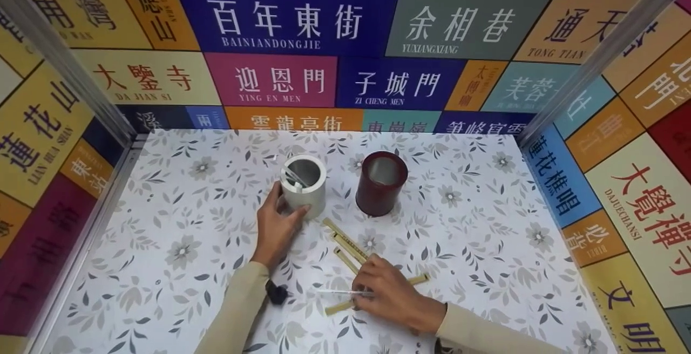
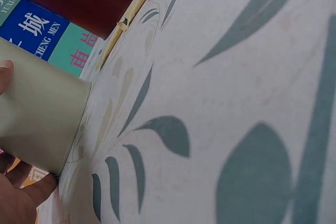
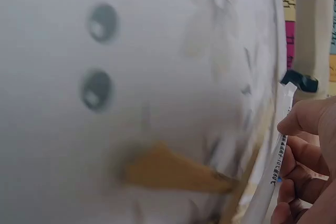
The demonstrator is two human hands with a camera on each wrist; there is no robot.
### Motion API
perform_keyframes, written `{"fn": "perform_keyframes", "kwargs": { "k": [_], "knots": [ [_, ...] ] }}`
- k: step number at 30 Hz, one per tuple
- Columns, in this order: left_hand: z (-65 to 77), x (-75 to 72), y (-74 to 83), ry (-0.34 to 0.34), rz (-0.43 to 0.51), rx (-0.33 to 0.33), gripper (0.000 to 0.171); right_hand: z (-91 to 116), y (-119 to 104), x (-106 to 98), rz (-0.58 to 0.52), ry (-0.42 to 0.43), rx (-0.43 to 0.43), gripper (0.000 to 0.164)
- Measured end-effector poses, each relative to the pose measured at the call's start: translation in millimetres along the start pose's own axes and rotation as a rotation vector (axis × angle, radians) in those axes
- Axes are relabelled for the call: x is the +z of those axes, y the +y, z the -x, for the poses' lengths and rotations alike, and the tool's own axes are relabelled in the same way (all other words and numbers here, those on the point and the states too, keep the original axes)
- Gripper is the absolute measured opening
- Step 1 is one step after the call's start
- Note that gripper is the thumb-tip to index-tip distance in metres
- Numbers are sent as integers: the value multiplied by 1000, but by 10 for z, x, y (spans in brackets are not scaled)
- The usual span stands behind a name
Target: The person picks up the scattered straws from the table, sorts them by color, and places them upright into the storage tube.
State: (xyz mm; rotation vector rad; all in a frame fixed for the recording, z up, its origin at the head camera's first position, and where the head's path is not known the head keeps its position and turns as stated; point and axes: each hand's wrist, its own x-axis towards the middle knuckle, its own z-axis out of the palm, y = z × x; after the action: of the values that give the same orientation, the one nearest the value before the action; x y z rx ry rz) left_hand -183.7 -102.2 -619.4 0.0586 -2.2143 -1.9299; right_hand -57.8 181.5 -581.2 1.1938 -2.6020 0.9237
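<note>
My left hand grips the white cylindrical holder, thumb on its near side and fingers around the left. Inside that holder stand white sticks, mostly hidden by its wall. A slim white wrapped straw with small black print is pinched in my right hand; the right wrist view shows the print on the straw clearly. Under and beside this hand lie several yellow-brown wrapped sticks, partly covered by it. A dark red cylindrical holder stands upright to the right of the white one.
A white cloth with grey flowers and leaves covers the table. Panels with colourful Chinese place names close off the back and both sides. Clear edge strips run along the corners.
</note>
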Motion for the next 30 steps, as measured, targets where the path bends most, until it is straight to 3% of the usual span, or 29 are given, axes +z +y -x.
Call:
{"fn": "perform_keyframes", "kwargs": {
  "k": [10, 13, 15, 21, 30],
  "knots": [
    [2, -5, 11, -2, 31, -5, 105, -489, 190, -387, -339, 109, 228, 14],
    [1, -9, 6, 0, 7, 16, 102, -671, 221, -509, -395, 122, 293, 9],
    [2, -17, 1, -1, -4, 28, 99, -792, 235, -590, -426, 123, 307, 3],
    [-4, -76, -8, -3, -25, 32, 100, -1176, 285, -748, -505, 155, 273, 6],
    [2, -12, -9, -1, 6, 27, 100, -1723, 341, -831, -435, 310, 241, 6]
  ]
}}
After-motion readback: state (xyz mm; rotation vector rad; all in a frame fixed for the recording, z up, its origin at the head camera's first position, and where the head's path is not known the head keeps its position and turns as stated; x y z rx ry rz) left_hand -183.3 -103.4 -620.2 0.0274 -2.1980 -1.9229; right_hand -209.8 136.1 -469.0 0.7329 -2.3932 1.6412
